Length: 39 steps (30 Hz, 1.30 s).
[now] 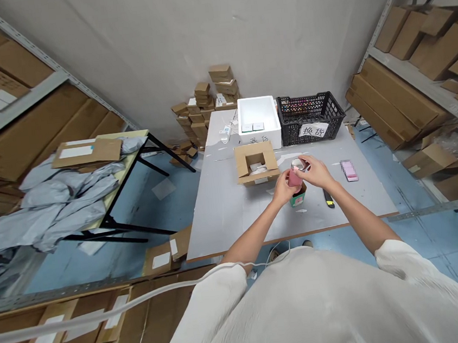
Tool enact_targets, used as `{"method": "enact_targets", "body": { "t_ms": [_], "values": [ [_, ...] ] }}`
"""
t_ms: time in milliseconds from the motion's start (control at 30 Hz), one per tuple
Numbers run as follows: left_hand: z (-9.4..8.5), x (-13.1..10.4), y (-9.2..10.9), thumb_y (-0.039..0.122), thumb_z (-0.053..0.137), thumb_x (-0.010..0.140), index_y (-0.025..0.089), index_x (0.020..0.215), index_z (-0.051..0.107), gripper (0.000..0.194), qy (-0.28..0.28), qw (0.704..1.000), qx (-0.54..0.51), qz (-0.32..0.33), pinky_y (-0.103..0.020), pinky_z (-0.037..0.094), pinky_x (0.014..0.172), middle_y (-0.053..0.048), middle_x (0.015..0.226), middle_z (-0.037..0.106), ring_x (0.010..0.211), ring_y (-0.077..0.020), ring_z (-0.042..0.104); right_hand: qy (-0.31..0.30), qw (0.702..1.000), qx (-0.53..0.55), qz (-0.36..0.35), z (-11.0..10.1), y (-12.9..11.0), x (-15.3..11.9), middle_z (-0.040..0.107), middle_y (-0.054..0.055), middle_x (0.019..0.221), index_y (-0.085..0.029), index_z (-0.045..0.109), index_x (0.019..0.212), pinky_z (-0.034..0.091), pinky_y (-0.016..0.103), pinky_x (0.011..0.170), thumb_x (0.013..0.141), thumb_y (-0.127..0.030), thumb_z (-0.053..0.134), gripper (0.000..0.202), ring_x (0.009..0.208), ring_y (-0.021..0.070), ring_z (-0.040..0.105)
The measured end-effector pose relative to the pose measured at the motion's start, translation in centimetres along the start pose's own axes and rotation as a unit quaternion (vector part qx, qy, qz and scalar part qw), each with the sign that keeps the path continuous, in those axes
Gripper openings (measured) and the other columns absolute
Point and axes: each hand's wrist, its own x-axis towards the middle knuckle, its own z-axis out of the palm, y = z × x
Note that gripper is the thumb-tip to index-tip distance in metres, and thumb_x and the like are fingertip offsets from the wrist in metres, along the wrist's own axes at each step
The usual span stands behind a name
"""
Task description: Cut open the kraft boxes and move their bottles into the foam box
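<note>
My left hand [283, 188] is closed around a pink bottle-like container [294, 179] with a round silver top. My right hand [318, 172] has its fingers curled at that silver top [297, 163], touching it from the right. Directly below, a small green box [298, 199] stands on the grey table [224, 204], its upper part partly covered by the container and my left hand. Whether the container's lower end is inside the box, I cannot tell. Right of the box lies a black and yellow utility knife [329, 199].
An open cardboard box [266, 154] stands left of my hands. Behind it are a white foam box [270, 140] and a black plastic crate [333, 129]. A phone [349, 171] lies at the right. A white cable [144, 296] runs across the lower left.
</note>
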Motion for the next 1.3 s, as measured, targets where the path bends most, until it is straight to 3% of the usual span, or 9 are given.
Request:
{"method": "enact_targets", "body": {
  "t_ms": [167,367,500,633,767,933,1133,1300],
  "values": [
    [-0.1,0.0,-0.3,0.02,0.091,0.068,0.025,0.137,0.069,0.073,-0.012,1.0,0.005,0.002,-0.045,0.054,0.109,-0.011,0.14,0.071,0.123,-0.0329,0.068,0.005,0.999,-0.038,-0.012,-0.2,-0.1,-0.3,0.077,0.007,0.103,-0.026,0.078,0.122,0.057,0.043,0.093,0.086,-0.047,0.078,0.042,0.094,0.0285,0.069],
    [-0.9,0.2,-3.2,0.016,0.086,0.071,0.025,0.149,0.063,0.081,-0.045,0.996,0.058,0.057,-0.052,0.046,0.121,-0.013,0.149,0.066,0.139,-0.0349,0.061,0.026,0.999,-0.047,-0.005,-0.1,1.1,-0.9,0.075,0.005,0.095,-0.028,0.077,0.116,0.056,0.041,0.088,0.085,-0.044,0.078,0.035,0.087,0.0272,0.066],
    [-1.1,-0.2,-4.7,0.018,0.086,0.075,0.025,0.139,0.067,0.067,-0.018,0.99,0.137,-0.015,-0.049,0.05,0.115,-0.012,0.139,0.066,0.125,-0.0326,0.067,0.013,0.999,-0.05,0.008,0.3,2.0,-1.4,0.075,0.005,0.095,-0.028,0.077,0.114,0.055,0.041,0.088,0.087,-0.043,0.077,0.031,0.086,0.0272,0.066],
    [-1.0,-0.7,-5.1,0.02,0.083,0.082,0.023,0.129,0.071,0.049,-0.038,0.98,0.181,-0.068,-0.043,0.055,0.104,-0.011,0.13,0.066,0.109,-0.0283,0.07,0.003,0.998,-0.066,0.002,1.0,2.9,-1.8,0.075,0.005,0.096,-0.029,0.076,0.116,0.056,0.041,0.087,0.087,-0.046,0.075,0.033,0.085,0.0265,0.066],
    [-1.0,-0.7,-4.9,0.023,0.083,0.083,0.025,0.116,0.073,0.035,-0.043,0.982,0.167,-0.083,-0.042,0.055,0.101,-0.007,0.113,0.07,0.1,-0.0266,0.071,-0.018,0.998,-0.068,-0.003,2.2,4.2,-2.4,0.077,0.006,0.103,-0.028,0.076,0.124,0.056,0.042,0.093,0.087,-0.046,0.076,0.041,0.094,0.0282,0.069],
    [-0.9,-0.4,-5.0,0.026,0.089,0.077,0.027,0.107,0.07,0.035,-0.032,0.986,0.123,-0.104,-0.038,0.055,0.095,-0.001,0.091,0.073,0.094,-0.026,0.071,-0.054,0.995,-0.087,-0.001,4.4,6.0,-3.3,0.079,0.009,0.116,-0.027,0.074,0.13,0.054,0.043,0.096,0.084,-0.044,0.08,0.049,0.106,0.0316,0.07],
    [-1.2,-0.6,-5.3,0.016,0.079,0.083,0.027,0.114,0.069,0.034,-0.056,0.973,0.195,-0.114,-0.031,0.053,0.087,0.001,0.092,0.076,0.096,-0.0228,0.073,-0.087,0.979,-0.183,0.01,6.8,7.7,-4.0,0.08,0.012,0.115,-0.022,0.075,0.123,0.04,0.045,0.105,0.084,-0.043,0.078,0.044,0.115,0.0347,0.064],
    [-1.4,-0.8,-5.7,0.006,0.071,0.083,0.025,0.118,0.069,0.04,-0.075,0.963,0.234,-0.107,-0.029,0.052,0.084,0.001,0.091,0.076,0.091,-0.0203,0.072,-0.118,0.959,-0.257,0.004,8.4,8.1,-4.7,0.08,0.015,0.117,-0.02,0.072,0.128,0.033,0.043,0.1,0.091,-0.041,0.072,0.043,0.116,0.0352,0.06]
  ]
}}
